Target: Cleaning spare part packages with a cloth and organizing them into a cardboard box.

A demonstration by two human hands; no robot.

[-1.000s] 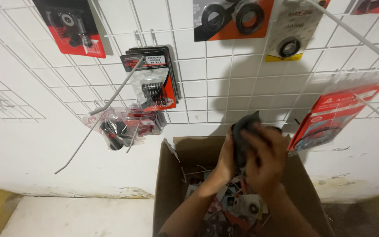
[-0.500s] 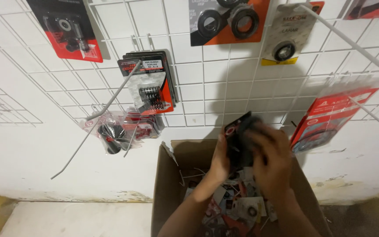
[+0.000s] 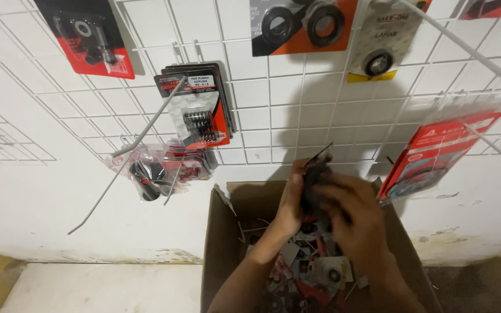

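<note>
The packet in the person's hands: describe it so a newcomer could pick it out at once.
Find the open cardboard box below the white wire grid wall. Above its far edge, the left hand and right hand meet around a dark flat packet. Unlike the packets hanging from hooks or lying in the box, it is held up.

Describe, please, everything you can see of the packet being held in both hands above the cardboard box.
The packet is a small dark carded pack, blurred, with a thin flat backing card whose top corner sticks up at a tilt. A little red shows near its lower edge. The left hand grips its left side and the right hand covers its right and lower part, fingers curled over the front. It is held just above the open cardboard box, in front of the white wire grid wall. Its contents cannot be made out.
</note>
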